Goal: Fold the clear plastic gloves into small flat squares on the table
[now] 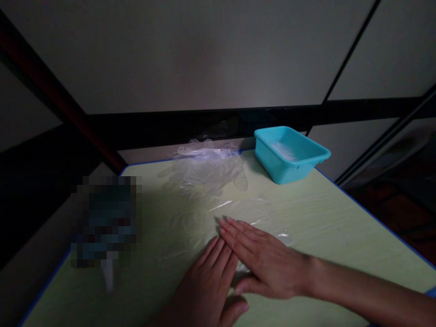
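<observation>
Basically, both hands are flat & open on the table (344,227), approx mid-top, palms down: L hand (213,277) has its fingers tog. & thumb out to the side; R hand (269,261) comes in from the R edge side, also w/ fingers tog. & thumb apart, its fingers meeting the L fingertips. Neither is closed on anything; both lie over clear film (284,237), which shows past the R hand & spreads toward the far edge; can't tell if it's a glove or a flat sheet. Clear gloves (211,165), crumpled in a loose pile, lie at the far edge, L of its middle, well apart from the hands. Teal bin (294,165) stands upright at the far R corner, w/ some clear plastic (284,150) inside. Nr the L edge, toward the far L corner, is a dark pixelated item (107,218), details n/a, w/ a whitish strip (108,274) at its near end. Pale panels (204,59) w/ a dark band rise behind the far edge.
</observation>
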The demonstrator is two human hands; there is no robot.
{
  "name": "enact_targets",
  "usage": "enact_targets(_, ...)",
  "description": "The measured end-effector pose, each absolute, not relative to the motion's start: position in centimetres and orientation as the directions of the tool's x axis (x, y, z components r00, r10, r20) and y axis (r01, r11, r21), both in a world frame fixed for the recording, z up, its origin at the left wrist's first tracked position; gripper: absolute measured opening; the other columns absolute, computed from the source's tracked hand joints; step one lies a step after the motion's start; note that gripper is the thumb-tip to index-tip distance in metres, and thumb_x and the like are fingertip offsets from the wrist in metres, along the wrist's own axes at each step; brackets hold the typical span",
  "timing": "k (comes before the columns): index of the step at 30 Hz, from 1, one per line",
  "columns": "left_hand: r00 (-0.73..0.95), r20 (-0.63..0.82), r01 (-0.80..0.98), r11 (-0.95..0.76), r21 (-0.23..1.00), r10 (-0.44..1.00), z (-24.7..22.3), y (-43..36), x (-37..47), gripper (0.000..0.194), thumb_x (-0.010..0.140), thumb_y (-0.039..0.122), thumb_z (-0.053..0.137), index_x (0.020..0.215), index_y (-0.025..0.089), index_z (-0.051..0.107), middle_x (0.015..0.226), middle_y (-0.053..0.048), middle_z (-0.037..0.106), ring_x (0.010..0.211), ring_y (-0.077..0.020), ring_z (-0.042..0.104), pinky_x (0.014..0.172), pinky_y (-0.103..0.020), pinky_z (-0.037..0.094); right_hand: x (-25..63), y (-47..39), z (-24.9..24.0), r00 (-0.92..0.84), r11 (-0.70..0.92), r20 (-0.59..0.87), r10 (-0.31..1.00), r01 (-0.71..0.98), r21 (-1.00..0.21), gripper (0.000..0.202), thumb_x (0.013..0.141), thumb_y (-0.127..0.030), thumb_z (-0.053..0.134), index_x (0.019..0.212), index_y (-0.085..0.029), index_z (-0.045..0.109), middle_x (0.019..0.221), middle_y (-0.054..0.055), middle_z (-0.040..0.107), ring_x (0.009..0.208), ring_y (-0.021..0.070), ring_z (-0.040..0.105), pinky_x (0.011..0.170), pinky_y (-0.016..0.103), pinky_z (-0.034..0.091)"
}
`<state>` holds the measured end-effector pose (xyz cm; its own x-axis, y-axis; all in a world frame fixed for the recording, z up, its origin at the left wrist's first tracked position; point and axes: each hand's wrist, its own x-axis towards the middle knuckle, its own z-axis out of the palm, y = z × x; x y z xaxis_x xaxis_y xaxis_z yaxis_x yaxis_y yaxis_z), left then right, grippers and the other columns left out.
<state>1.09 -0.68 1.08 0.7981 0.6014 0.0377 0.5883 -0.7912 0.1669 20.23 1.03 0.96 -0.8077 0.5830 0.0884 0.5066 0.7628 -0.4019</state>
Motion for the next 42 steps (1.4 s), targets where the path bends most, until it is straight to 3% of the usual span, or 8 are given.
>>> enact_targets(8,0.784,-0.019,0.611,-0.766,0.202,0.620,1.5,-0.7,1.3,0.072,0.076,0.032,0.057,0.135,0.006,0.026,0.144,-0.017,0.021,0.131,-0.0298,0.018,0.103,-0.044,0.026,22.6,1.4,1.4,-0.771,0.738,0.012,0.637,0.605,-0.298,0.078,0.087,-0.055,0.032,0.139,-0.002,0.008,0.144,0.018,0.001,0.133,0.0254,0.000,0.109,0.042,0.010)
enact_targets(18,0.780,0.010,0.607,-0.760,0.235,0.626,1.2,-0.8,0.8,0.074,0.079,0.031,0.054,0.140,0.014,0.017,0.146,-0.011,0.014,0.132,-0.0280,0.015,0.104,-0.043,0.024,25.9,1.1,0.6,-0.672,0.673,0.061,0.738,0.725,-0.146,0.072,0.089,-0.053,0.031,0.140,-0.008,0.007,0.145,0.013,0.004,0.133,0.0242,0.003,0.108,0.042,0.013)
enact_targets(27,0.782,0.015,0.607,-0.765,0.217,0.624,1.2,-1.0,0.8,0.075,0.078,0.030,0.055,0.139,0.012,0.017,0.146,-0.012,0.015,0.132,-0.0278,0.014,0.104,-0.043,0.025,25.8,0.4,1.1,-0.646,0.656,0.124,0.753,0.725,-0.210,0.068,0.090,-0.050,0.029,0.141,-0.009,0.009,0.146,0.012,0.007,0.133,0.0228,0.006,0.108,0.042,0.014)
enact_targets(36,0.783,0.000,0.610,-0.768,0.195,0.622,1.0,-0.6,1.1,0.077,0.077,0.034,0.057,0.139,0.012,0.019,0.145,-0.013,0.016,0.132,-0.0276,0.015,0.105,-0.042,0.023,24.8,-2.5,1.6,-0.685,0.660,-0.045,0.727,0.716,-0.228,0.077,0.087,-0.055,0.033,0.140,-0.009,0.001,0.145,0.012,-0.003,0.133,0.0252,0.002,0.108,0.041,0.013)
enact_targets(42,0.779,0.009,0.614,-0.767,0.188,0.627,1.3,-1.0,0.9,0.075,0.077,0.031,0.057,0.139,0.010,0.020,0.145,-0.014,0.015,0.132,-0.0276,0.014,0.104,-0.042,0.024,24.8,-2.4,1.4,-0.678,0.651,-0.061,0.733,0.724,-0.227,0.076,0.087,-0.055,0.033,0.140,-0.009,0.002,0.145,0.011,-0.002,0.133,0.0245,0.002,0.108,0.041,0.014)
